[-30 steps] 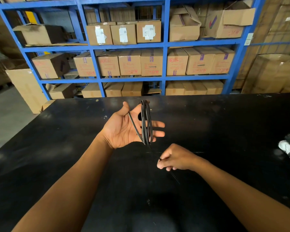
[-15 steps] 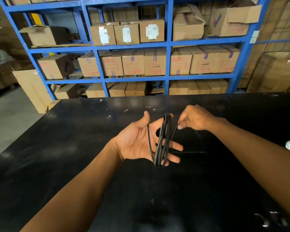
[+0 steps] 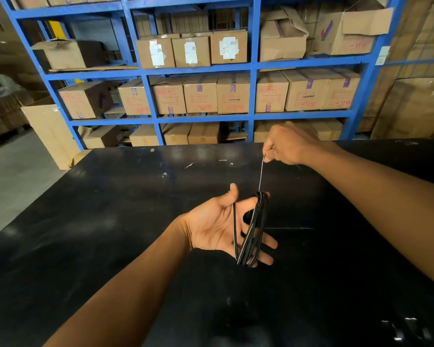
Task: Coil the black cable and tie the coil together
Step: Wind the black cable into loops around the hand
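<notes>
Left hand (image 3: 218,226) wears cable (image 3: 252,234) loops — right hand (image 3: 290,144) (raised) pinches strand.

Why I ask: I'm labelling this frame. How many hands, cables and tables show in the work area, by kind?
Hands: 2, the left hand with the coil looped round it and the right hand pinching the loose end
Black cable: 1
Table: 1
Total: 4

Black cable (image 3: 253,229), black table (image 3: 110,209), blue shelving (image 3: 253,68), brown boxes (image 3: 232,95).
</notes>
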`<state>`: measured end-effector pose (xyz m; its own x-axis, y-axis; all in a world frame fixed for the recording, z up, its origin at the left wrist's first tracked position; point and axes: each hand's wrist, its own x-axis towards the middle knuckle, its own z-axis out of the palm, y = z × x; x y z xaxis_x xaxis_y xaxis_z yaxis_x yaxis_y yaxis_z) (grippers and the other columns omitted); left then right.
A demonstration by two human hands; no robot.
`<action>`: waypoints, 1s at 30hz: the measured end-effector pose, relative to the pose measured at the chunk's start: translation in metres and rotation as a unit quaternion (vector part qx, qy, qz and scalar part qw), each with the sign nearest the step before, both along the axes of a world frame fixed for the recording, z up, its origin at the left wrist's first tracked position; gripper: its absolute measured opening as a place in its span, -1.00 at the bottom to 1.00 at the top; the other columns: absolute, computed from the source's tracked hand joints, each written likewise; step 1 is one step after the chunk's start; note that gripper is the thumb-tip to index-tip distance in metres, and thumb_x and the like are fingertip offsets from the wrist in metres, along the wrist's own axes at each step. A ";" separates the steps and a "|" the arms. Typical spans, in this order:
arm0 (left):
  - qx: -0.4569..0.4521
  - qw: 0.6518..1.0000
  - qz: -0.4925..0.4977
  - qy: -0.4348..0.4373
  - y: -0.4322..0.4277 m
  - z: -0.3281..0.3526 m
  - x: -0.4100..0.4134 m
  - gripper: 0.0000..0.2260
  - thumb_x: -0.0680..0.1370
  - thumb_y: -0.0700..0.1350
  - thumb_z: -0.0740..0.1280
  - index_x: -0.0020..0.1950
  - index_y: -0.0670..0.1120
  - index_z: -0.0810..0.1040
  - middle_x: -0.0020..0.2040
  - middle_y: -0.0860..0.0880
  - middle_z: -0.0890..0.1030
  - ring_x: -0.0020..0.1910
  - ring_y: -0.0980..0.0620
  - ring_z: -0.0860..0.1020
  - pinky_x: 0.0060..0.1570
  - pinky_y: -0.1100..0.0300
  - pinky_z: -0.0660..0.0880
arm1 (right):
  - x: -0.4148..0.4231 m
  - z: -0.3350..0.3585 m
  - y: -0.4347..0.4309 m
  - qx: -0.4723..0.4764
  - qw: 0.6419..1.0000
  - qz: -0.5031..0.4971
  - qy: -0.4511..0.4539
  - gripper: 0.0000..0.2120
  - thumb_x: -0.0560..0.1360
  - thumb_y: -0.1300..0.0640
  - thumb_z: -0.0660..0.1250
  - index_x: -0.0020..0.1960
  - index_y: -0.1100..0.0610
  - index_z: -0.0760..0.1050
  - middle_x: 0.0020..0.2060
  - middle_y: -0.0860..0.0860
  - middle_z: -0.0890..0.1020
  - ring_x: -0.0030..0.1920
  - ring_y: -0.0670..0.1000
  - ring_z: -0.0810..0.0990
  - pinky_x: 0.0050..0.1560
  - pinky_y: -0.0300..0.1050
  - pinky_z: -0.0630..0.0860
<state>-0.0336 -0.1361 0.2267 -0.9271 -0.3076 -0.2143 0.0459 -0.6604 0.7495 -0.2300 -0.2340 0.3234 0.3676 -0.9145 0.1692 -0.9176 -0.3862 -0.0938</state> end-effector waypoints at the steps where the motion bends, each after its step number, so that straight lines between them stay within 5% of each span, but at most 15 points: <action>1: 0.003 1.000 0.004 -0.001 -0.001 -0.002 0.001 -0.37 0.57 0.39 -0.16 0.59 0.19 0.10 0.50 -0.53 -0.12 0.43 -0.63 -0.10 0.34 -0.40 -0.08 | 0.002 0.003 0.002 -0.005 1.000 0.001 0.002 -0.89 0.45 0.06 0.48 -0.06 0.06 0.72 -0.12 -0.03 0.72 -0.07 0.03 0.63 -0.12 -0.04 0.52; 6: 0.016 0.999 0.034 -0.018 -0.009 -0.011 0.007 -0.36 0.55 0.40 -0.12 0.57 0.19 0.20 0.50 -0.53 0.00 0.44 -0.61 0.00 0.35 -0.44 0.16 | 0.010 0.018 0.012 -0.010 1.000 0.020 0.010 -0.89 0.45 0.12 0.48 -0.26 0.04 0.64 -0.12 -0.01 0.72 -0.11 0.04 0.62 -0.15 -0.02 0.49; 9: 0.030 0.995 0.094 -0.026 -0.016 -0.016 0.013 -0.35 0.55 0.40 -0.11 0.55 0.16 0.26 0.46 -0.50 0.17 0.43 -0.58 0.14 0.30 -0.35 0.33 | 0.018 0.027 0.026 -0.020 0.999 0.041 0.025 -0.96 0.45 0.10 0.48 -0.12 0.06 0.68 -0.11 0.01 0.70 -0.09 0.07 0.60 -0.15 -0.03 0.44; 14: 0.039 0.978 0.199 -0.045 -0.026 -0.019 0.026 -0.34 0.53 0.38 0.00 0.58 0.13 0.18 0.39 -0.56 0.25 0.32 -0.58 0.34 0.27 -0.40 0.32 | 0.034 0.036 0.059 -0.021 0.995 0.065 0.069 -0.90 0.42 0.08 0.50 -0.10 0.07 0.64 -0.20 0.01 0.63 -0.15 0.09 0.57 -0.20 -0.04 0.43; 18: 0.039 0.967 0.247 -0.052 -0.030 -0.017 0.030 -0.34 0.54 0.40 -0.07 0.54 0.12 0.30 0.38 -0.58 0.24 0.34 -0.59 0.29 0.23 -0.40 0.34 | 0.049 0.032 0.086 -0.024 0.992 0.075 0.103 -0.85 0.46 0.04 0.47 -0.14 0.06 0.52 -0.31 0.00 0.51 -0.19 0.10 0.56 -0.18 -0.02 0.49; 23: 0.037 0.949 0.308 -0.059 -0.039 -0.018 0.039 -0.31 0.54 0.40 -0.08 0.58 0.08 0.20 0.32 -0.58 0.34 0.29 -0.61 0.35 0.20 -0.45 0.36 | 0.058 0.019 0.107 -0.002 0.994 0.063 0.085 -0.78 0.54 0.14 0.36 -0.14 0.04 0.30 -0.37 -0.02 0.34 -0.30 0.06 0.43 -0.26 -0.03 0.36; 28: 0.057 0.928 0.363 -0.056 -0.049 -0.017 0.047 -0.30 0.54 0.41 -0.05 0.59 0.09 0.16 0.39 -0.49 0.37 0.34 -0.59 0.32 0.33 -0.49 0.19 | 0.054 -0.002 0.118 0.042 0.999 0.023 -0.001 -0.91 0.52 0.12 0.39 0.00 0.08 0.53 -0.20 0.04 0.53 -0.19 0.12 0.49 -0.19 -0.01 0.44; 30: 0.054 0.924 0.374 -0.051 -0.051 -0.014 0.048 -0.33 0.55 0.41 -0.08 0.57 0.10 0.21 0.34 -0.49 0.43 0.26 -0.56 0.43 0.28 -0.48 0.27 | 0.052 -0.013 0.120 0.059 0.998 -0.003 -0.037 -0.90 0.52 0.13 0.36 0.03 0.07 0.57 -0.08 0.05 0.63 -0.14 0.12 0.57 -0.15 -0.01 0.51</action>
<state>0.0141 -0.1869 0.2126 -0.4367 -0.8267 -0.3549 0.4532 -0.5429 0.7070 -0.1780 -0.1136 0.3102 0.3526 -0.9317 0.0870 -0.9086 -0.3631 -0.2065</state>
